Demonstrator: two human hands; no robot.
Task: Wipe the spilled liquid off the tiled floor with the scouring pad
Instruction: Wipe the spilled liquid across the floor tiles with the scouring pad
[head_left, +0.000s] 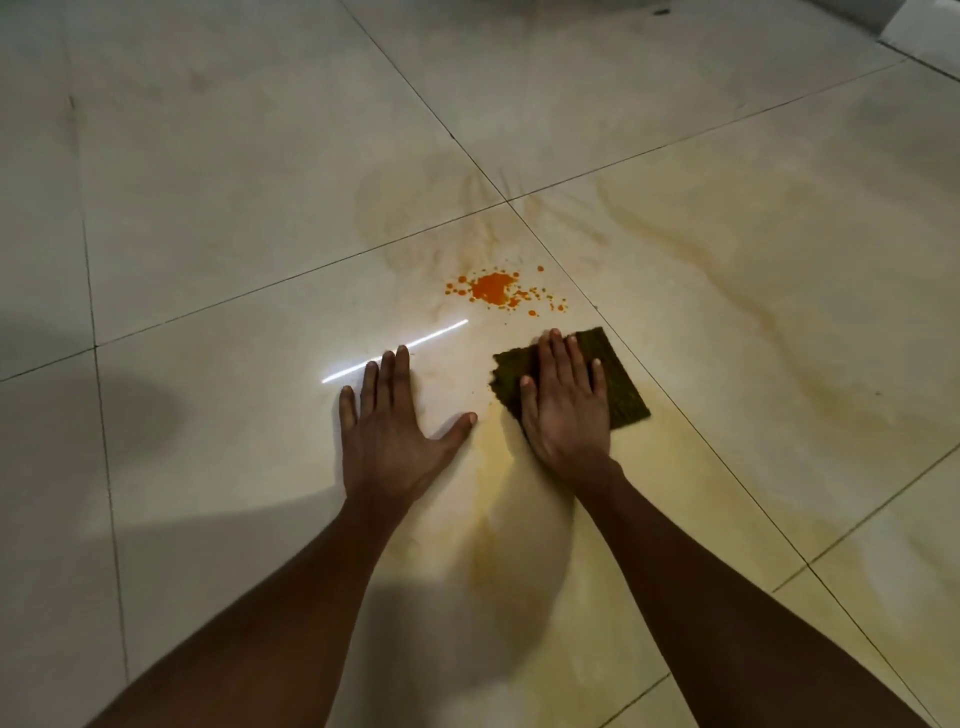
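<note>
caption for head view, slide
Right hand presses green scouring pad just short of orange spill; left hand braces.

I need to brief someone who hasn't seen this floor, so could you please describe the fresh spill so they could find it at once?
Start where four pale floor tiles meet at the crossing grout lines. Just nearer the person lies the spill, directly beyond the dark green scouring pad under the right hand. Unlike the faint yellowish smears around it, it is a vivid orange blot ringed with small droplets.
</note>
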